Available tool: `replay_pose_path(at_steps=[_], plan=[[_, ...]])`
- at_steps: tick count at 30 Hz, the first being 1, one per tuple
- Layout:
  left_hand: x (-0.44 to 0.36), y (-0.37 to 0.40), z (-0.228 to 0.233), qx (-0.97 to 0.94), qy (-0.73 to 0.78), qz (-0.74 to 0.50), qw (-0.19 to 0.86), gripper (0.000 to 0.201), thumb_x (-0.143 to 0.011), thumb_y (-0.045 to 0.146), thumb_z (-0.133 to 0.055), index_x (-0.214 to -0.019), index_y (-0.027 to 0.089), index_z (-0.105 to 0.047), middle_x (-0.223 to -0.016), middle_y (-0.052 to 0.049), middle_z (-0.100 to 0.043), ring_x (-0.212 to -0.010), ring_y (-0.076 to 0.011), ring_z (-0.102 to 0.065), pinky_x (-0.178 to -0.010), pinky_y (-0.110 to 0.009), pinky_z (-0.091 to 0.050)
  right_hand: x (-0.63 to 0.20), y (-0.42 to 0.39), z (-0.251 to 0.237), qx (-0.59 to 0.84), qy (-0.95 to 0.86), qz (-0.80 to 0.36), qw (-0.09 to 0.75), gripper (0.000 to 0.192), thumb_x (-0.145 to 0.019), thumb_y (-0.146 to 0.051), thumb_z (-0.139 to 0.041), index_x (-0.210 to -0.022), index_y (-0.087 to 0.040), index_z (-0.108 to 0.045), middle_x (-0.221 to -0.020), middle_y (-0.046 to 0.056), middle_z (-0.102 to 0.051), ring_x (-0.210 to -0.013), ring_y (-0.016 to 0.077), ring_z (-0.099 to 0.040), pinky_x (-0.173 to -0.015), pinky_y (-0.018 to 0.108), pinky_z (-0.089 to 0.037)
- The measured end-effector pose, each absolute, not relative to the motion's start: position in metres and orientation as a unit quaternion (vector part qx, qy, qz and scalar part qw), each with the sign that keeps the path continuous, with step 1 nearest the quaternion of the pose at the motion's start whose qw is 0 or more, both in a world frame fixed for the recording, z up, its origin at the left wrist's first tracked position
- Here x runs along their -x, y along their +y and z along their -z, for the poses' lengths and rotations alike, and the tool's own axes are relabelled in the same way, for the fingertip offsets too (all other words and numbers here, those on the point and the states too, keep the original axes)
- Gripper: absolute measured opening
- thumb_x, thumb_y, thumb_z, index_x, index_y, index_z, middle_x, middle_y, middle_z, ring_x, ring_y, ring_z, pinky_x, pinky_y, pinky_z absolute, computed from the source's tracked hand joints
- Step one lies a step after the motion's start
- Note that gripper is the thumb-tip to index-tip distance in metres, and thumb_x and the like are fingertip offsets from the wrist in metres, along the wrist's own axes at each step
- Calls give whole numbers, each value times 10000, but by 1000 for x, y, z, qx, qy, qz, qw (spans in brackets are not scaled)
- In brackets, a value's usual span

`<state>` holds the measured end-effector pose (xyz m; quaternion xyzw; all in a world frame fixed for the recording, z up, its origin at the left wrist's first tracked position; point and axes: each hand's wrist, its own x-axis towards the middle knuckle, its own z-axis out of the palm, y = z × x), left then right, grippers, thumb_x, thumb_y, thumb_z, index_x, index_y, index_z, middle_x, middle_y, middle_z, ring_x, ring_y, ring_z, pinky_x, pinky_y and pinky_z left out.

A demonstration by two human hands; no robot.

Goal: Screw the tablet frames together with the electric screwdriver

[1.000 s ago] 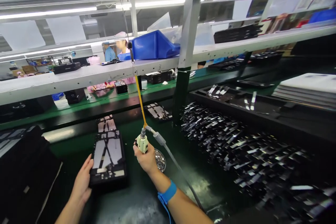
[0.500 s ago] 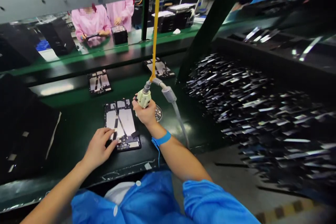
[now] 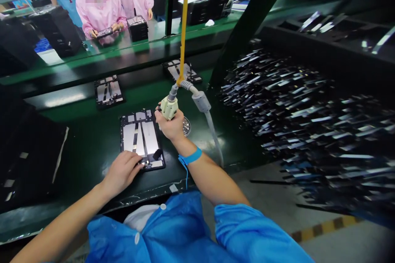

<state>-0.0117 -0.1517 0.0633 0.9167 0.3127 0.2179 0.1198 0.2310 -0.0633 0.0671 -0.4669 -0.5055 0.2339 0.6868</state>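
Observation:
An opened tablet (image 3: 128, 135) with pale inner plates and dark ribbon strips lies on the green bench in front of me. My left hand (image 3: 123, 172) rests over its lower left corner, thumb and fingertips brought close together at the circuit board; whatever is between them is too small to make out. My right hand (image 3: 171, 125) is wrapped around a pale electric screwdriver (image 3: 169, 108), right of the tablet. The tool hangs from a yellow cord (image 3: 185, 20) and its tip is hidden. Behind my right wrist sits a round dish of small screws (image 3: 186, 126).
Two more opened tablets, one left (image 3: 108, 91) and one right (image 3: 191, 74), lie farther back. Many dark panels with shiny strips (image 3: 296, 107) stand in rows at right. A dark stack (image 3: 27, 144) is at left. Across the bench a person in pink (image 3: 101, 12) holds a device.
My left thumb and fingers have drawn closer together at the board. The slanted strip across the tablet now lies straighter. The view has shifted slightly; my right hand still grips the screwdriver.

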Motion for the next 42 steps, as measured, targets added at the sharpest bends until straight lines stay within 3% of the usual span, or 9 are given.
replay_pose_path(at_steps=[6,19,22,26,34,42], plan=[[19,-165,-57,-945,259,-199,25,237,-1014,163,-581,-1241,189,-647,-1063,-101,-722,-926,-222,-664,-803,-358,-541,-231,-65,-68,465,-508,-232,687,195,-846,-373,-713,-964,-221,-678,-869,24,-703,-732,171,-652,-714,327,-584],[19,-164,-48,-932,276,-230,55,257,-995,139,-594,-1225,215,-679,-1064,-106,-714,-965,-236,-657,-820,-372,-553,-233,-66,-70,461,-509,-230,689,179,-844,-343,-725,-969,-219,-692,-879,20,-712,-751,169,-675,-715,320,-588],[21,-169,-41,-922,293,-247,60,283,-980,130,-616,-1233,236,-683,-1101,-103,-703,-1059,-252,-645,-947,-452,-557,-234,-67,-70,459,-506,-229,694,187,-843,-345,-730,-978,-220,-695,-890,19,-716,-748,166,-681,-708,317,-589],[24,-170,-34,-905,333,-255,72,273,-981,149,-622,-1206,275,-709,-1199,-100,-678,-1241,-286,-595,-1129,-616,-446,-240,-66,-69,470,-495,-227,695,212,-844,-351,-735,-1003,-218,-694,-920,28,-723,-776,176,-704,-702,315,-598],[5,-124,-30,-893,352,-263,102,213,-1021,231,-580,-1159,265,-739,-1197,-98,-682,-1217,-270,-612,-1126,-619,-438,-256,-54,-64,487,-473,-173,714,222,-833,-324,-745,-1020,-219,-688,-944,48,-736,-862,207,-732,-743,352,-626],[8,-114,-22,-900,314,-274,129,244,-1004,196,-589,-1196,258,-725,-1228,-100,-673,-1279,-270,-593,-1171,-587,-413,-252,-47,-60,502,-457,-199,707,219,-828,-289,-725,-1025,-220,-661,-903,26,-725,-621,136,-663,-621,313,-591]])
